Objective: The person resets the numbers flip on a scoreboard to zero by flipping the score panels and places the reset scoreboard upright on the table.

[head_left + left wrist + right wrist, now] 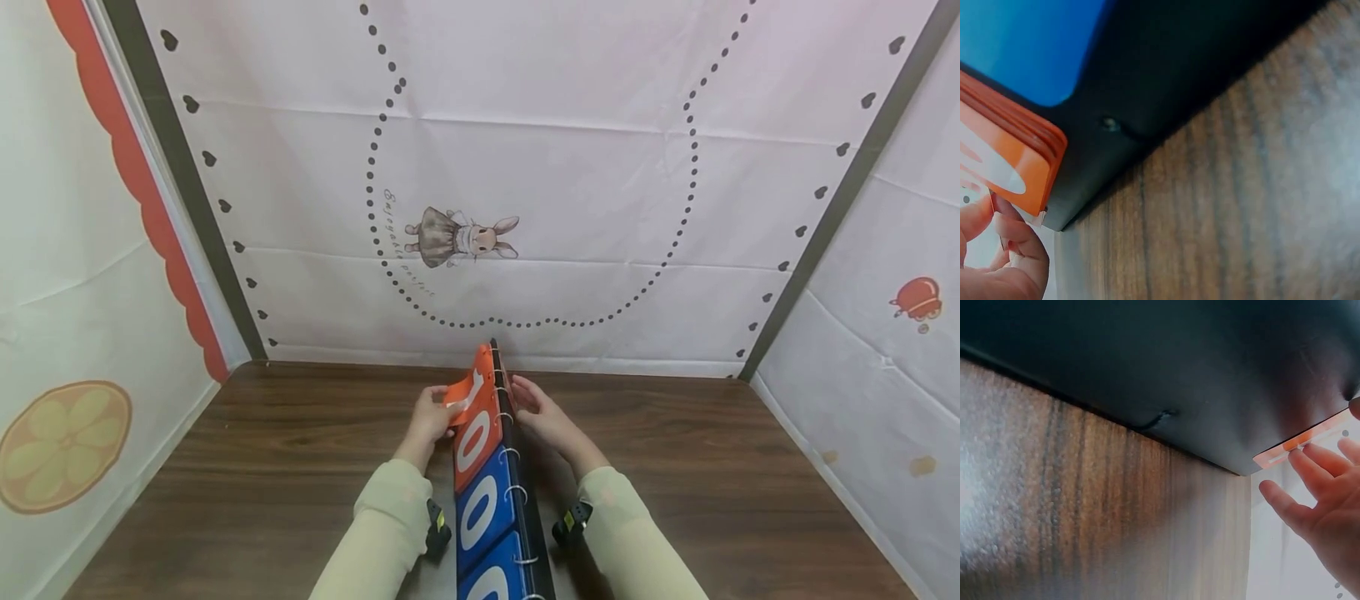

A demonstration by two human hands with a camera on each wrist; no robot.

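A flip scoreboard [517, 492] with ring-bound number cards stands on the table, running away from me. Its far cards are orange [474, 446] and its nearer ones blue [478, 510], all with white digits. At the far left side, my left hand [430, 421] pinches the lower edge of an orange card [1022, 178] between thumb and fingers, lifting it off the ones beneath. My right hand [546, 421] is by the far right side, its fingers extended and loosely bent [1307, 469] near an orange card edge [1294, 442] showing past the black board [1210, 381].
The brown wooden table [300, 467] ends at a white printed cloth wall [577, 208] just past the scoreboard. Other cloth walls [877, 400] rise on the left and right. Each wrist carries a small black camera [438, 527].
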